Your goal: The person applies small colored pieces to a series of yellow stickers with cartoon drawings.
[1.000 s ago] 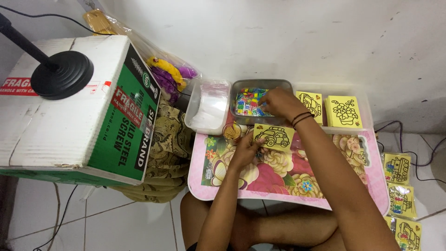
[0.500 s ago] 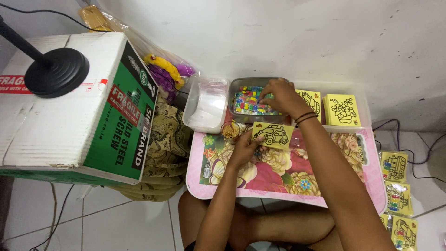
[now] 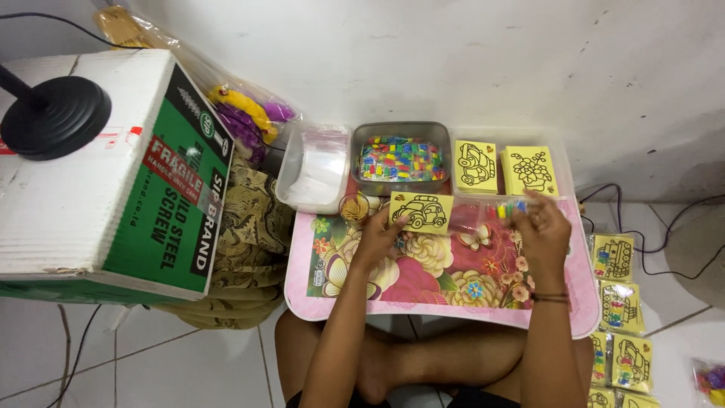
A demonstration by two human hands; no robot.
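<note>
Left hand (image 3: 375, 240): rests on the desk (image 3: 453, 302), its fingers closed on the lower left edge of a yellow card with a car outline (image 3: 421, 211), holding it tilted up off the floral top.
Right hand (image 3: 541, 230): raised over the right part of the desk, fingers curled together around a small clear packet of coloured bits (image 3: 507, 209); how firmly they grip is hard to tell, as the hand is a little blurred.
Car card: near the middle of the desk, just in front of the grey tray of coloured pieces (image 3: 400, 158).
Beside the tray: two more yellow cards (image 3: 502, 168) to its right, a clear plastic tub (image 3: 315, 167) to its left.
Floor, right: a row of finished yellow cards (image 3: 619, 287).
Left: a large cardboard box (image 3: 106, 174) with a black round base (image 3: 54, 115) on top.
</note>
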